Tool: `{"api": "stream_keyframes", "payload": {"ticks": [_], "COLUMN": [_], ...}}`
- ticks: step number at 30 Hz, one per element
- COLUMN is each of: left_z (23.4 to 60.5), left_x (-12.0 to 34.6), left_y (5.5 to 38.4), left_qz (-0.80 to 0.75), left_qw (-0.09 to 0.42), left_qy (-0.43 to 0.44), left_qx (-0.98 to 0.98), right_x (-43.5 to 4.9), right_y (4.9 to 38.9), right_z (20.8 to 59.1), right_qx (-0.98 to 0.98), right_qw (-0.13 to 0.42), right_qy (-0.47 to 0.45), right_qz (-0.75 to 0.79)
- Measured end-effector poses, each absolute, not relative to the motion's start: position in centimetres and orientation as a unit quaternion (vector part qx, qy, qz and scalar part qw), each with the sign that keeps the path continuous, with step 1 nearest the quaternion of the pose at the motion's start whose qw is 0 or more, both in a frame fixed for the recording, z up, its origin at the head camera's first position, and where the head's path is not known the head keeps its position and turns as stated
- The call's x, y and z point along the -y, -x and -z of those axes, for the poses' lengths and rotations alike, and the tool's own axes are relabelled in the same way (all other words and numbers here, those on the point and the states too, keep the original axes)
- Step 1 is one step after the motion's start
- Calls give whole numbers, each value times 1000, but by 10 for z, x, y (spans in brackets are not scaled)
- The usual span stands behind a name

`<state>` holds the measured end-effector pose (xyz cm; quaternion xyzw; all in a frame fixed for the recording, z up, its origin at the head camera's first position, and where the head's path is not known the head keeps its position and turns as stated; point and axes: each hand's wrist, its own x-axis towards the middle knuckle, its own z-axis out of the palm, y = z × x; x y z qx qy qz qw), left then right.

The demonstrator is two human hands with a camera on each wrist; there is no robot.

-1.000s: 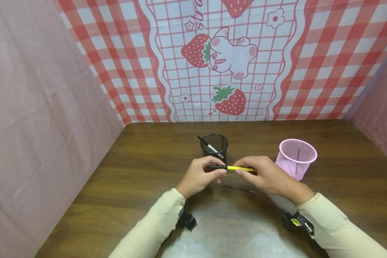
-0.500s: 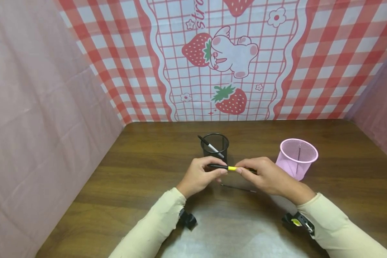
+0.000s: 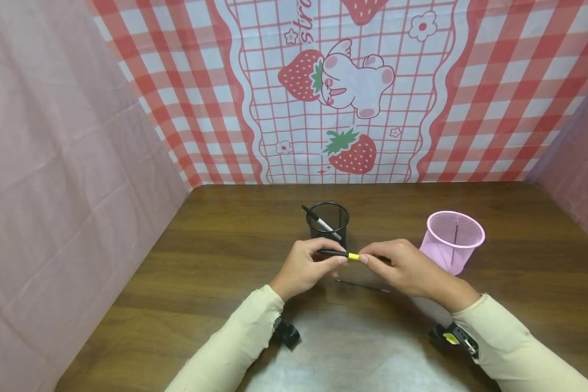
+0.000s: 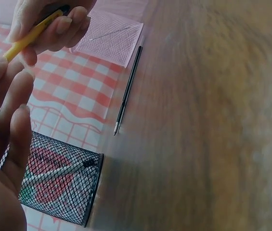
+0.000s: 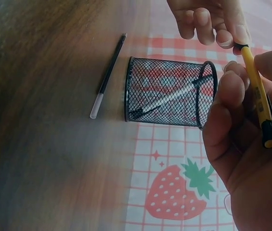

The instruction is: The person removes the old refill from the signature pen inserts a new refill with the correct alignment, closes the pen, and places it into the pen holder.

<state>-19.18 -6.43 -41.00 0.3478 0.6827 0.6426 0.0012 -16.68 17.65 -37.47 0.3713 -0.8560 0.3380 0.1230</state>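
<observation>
A pen (image 3: 354,256) with a yellow barrel and a black front part is held level between both hands, above the table. My left hand (image 3: 301,267) pinches its black part between thumb and fingers. The right hand (image 3: 409,268) grips the yellow barrel (image 5: 256,86), whose black end cap (image 5: 269,137) shows in the right wrist view. Only a short band of yellow is visible between the hands in the head view. Below them a thin black ink refill (image 4: 128,91) with a metal tip lies on the table.
Just behind my left hand stands a black mesh pen cup (image 3: 313,233) with a black-and-white marker (image 3: 325,225) leaning in it. A pink mesh cup (image 3: 436,251) holding a thin dark stick (image 3: 454,242) stands to the right. A checked strawberry cloth (image 3: 215,109) hangs behind the table.
My right fingers have slid left along the pen toward the left hand, covering most of the yellow barrel. The left hand keeps its hold, almost unmoved.
</observation>
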Motion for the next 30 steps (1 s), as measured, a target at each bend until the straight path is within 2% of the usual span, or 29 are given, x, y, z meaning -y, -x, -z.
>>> {"api": "stream_keyframes", "payload": {"ticks": [16, 30], "left_z": [411, 410], "left_x": [67, 67], "left_y": [194, 196], "left_qz": [-650, -663], "left_qw": [-2, 7], "left_qy": [-337, -325], "left_qx": [-682, -675], "right_x": [-178, -180], "right_y": [166, 169], "right_z": [371, 375], "right_qx": [867, 857], "right_qw": [120, 165], "right_qy": [-350, -357], "right_qz": [-333, -333]}}
